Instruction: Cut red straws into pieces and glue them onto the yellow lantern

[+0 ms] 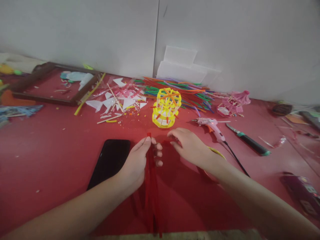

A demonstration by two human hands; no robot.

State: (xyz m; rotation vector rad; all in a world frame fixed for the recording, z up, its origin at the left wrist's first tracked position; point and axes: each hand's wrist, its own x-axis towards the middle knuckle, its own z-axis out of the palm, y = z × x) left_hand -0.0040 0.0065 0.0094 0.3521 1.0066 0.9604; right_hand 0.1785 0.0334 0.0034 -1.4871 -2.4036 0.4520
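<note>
The red straws (151,173) stand as a narrow bundle over the near part of the red counter (50,160), their upper ends pinched in the left hand (140,163), which is closed round them. Their number cannot be told. The right hand (190,145) lies just beside, fingers bent down to the counter; whether it holds anything cannot be told.

One black phone (110,163) lies flat by the left wrist. One yellow straw cage (166,107) stands beyond the hands. One pink glue gun (212,126) and one knife (248,141) lie to the right. A heap of coloured straws (185,90) lies behind the cage. One wooden frame (42,97), far left, contains pale paper scraps (75,77).
</note>
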